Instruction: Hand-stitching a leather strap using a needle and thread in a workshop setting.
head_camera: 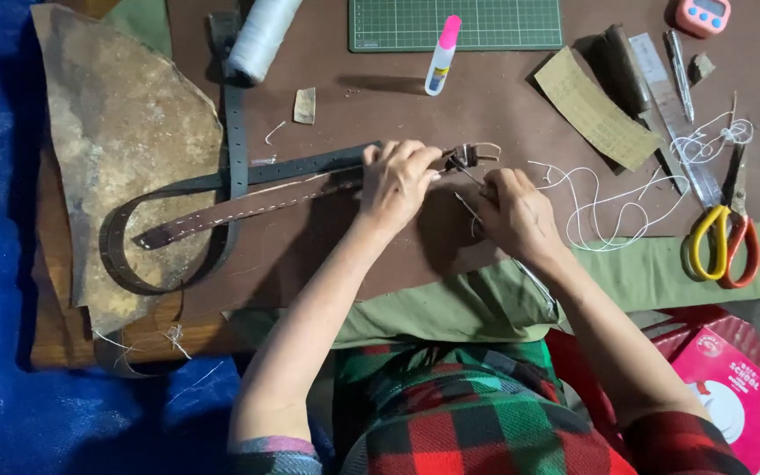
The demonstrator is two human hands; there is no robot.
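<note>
Brown leather strap [248,204] lying on the brown work surface [485,97], below the green cutting mat [455,22], long axis near level but dipping left; buckle end [472,154] pointing right, plain tip pointing down-left. A row of pale stitches along its top face. Left hand [398,180] pressing the strap flat just beside the buckle, fingers curled close together over it. Right hand [516,215] closed in a pinch on what looks like a needle or awl [464,167], though too thin to be sure, with white thread [609,211] trailing right toward the scissors [721,242]. Best done by keeping the strap pinned close to the stitch point, driving the tool square through the hole, drawing thread evenly. Dark punched belt [236,141] looped around the strap's left part; glue bottle [442,54] just below the mat.
</note>
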